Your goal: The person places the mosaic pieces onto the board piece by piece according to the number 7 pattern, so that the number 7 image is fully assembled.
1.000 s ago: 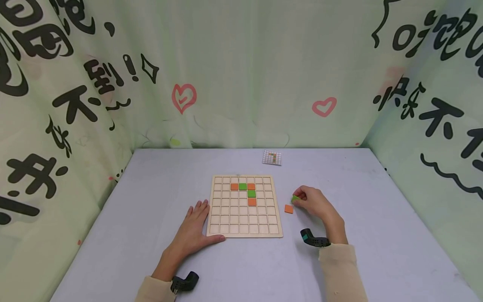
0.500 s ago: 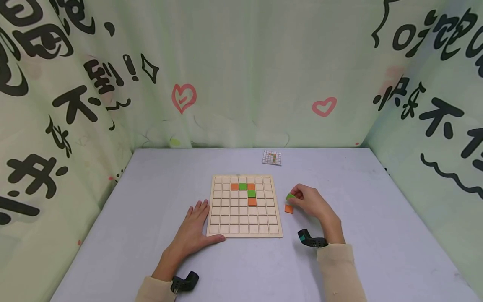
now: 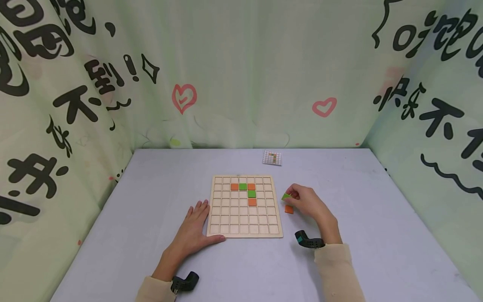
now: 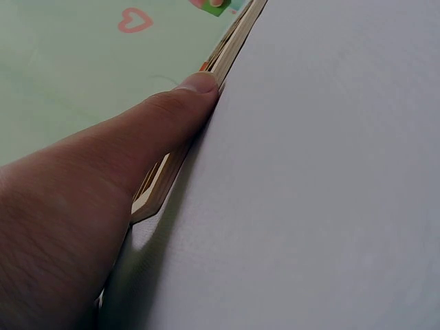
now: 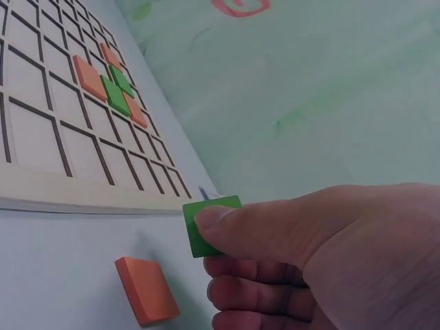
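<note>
My right hand (image 3: 307,202) pinches a green square tile (image 5: 199,237) between thumb and fingers, just off the right side of a wooden grid board (image 3: 229,220). Below those fingertips a loose orange tile (image 5: 148,291) lies on the table. My left hand (image 3: 195,228) rests at the board's near left corner, fingers spread along the left side and thumb over the front edge. In the left wrist view the thumb (image 4: 175,113) lies across the board's edge. Orange and green tiles sit in the grid's upper cells, among them a green tile (image 3: 251,194) and an orange tile (image 3: 252,202).
A small pattern card (image 3: 272,157) with a printed grid lies behind the board. The white table (image 3: 162,176) is bordered at the back and sides by a pale green curtain (image 3: 253,75). Black camera mounts (image 3: 185,282) are strapped to both wrists.
My right hand has moved left toward the board, carrying the green tile past the loose orange tile. The left hand and the tiles in the grid have stayed in place.
</note>
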Tool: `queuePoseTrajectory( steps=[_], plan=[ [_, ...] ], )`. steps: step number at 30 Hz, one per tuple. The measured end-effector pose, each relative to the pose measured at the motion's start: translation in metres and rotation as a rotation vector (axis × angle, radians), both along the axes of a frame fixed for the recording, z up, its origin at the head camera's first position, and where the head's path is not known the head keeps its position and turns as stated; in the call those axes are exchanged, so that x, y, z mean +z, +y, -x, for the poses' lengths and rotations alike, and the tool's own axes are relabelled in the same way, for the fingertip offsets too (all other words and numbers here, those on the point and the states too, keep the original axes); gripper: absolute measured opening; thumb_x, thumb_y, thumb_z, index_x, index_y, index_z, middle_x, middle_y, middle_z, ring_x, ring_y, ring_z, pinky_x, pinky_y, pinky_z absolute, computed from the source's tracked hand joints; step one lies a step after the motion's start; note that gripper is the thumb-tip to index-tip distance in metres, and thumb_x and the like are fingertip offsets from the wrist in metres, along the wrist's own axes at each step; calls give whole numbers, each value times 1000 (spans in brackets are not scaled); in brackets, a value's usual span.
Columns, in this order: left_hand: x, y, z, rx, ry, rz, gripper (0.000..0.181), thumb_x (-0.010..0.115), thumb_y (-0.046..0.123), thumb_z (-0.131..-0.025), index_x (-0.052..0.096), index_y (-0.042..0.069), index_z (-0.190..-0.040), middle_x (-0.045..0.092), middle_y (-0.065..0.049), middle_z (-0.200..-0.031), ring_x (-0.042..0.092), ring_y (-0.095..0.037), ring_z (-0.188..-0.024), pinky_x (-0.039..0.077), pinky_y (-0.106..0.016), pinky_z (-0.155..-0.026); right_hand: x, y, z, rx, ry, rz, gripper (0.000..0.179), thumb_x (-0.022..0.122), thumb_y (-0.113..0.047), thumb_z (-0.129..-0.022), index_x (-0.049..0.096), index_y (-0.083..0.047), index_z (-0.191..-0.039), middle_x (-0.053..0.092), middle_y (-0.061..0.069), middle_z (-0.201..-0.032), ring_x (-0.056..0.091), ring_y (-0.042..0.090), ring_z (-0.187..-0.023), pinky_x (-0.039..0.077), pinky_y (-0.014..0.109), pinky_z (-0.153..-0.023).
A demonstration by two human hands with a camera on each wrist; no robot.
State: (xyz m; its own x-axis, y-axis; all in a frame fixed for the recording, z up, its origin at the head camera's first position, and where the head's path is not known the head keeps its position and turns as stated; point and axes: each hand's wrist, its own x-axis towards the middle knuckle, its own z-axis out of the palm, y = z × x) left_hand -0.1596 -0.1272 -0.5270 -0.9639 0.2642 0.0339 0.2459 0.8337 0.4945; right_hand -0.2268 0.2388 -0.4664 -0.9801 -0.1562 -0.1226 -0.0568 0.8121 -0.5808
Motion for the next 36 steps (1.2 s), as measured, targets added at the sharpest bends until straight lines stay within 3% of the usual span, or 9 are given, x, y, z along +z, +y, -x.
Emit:
queuePoseTrajectory(
  steps=[14,31,36],
  plan=[
    [1,1,-1,3,-2,3,115,75,71,-72,35,3,-155,30,-13,-165,20,-32,-156,15,-52,-129,1,-10,-1,19,1,6,20,65,-17,-96,65,-3,-111,64,7,-93,55,18,-81,48,29,-70],
    [4,0,0,-7,-11,0,114,75,69,-72,35,2,-155,30,-15,-164,20,-33,-156,15,-51,-129,0,-26,-3,31,-33,47,24,59,-17,-98,65,-3,-117,65,7,-88,57,15,-64,50,26,-59],
    [3,0,0,-10,-3,1,114,75,69,-72,36,1,-154,31,-15,-164,21,-33,-155,16,-51,-129,0,-30,-3,42,-22,36,23,60,-17,-98,66,-4,-116,65,6,-90,57,15,-68,50,25,-61]
  ],
)
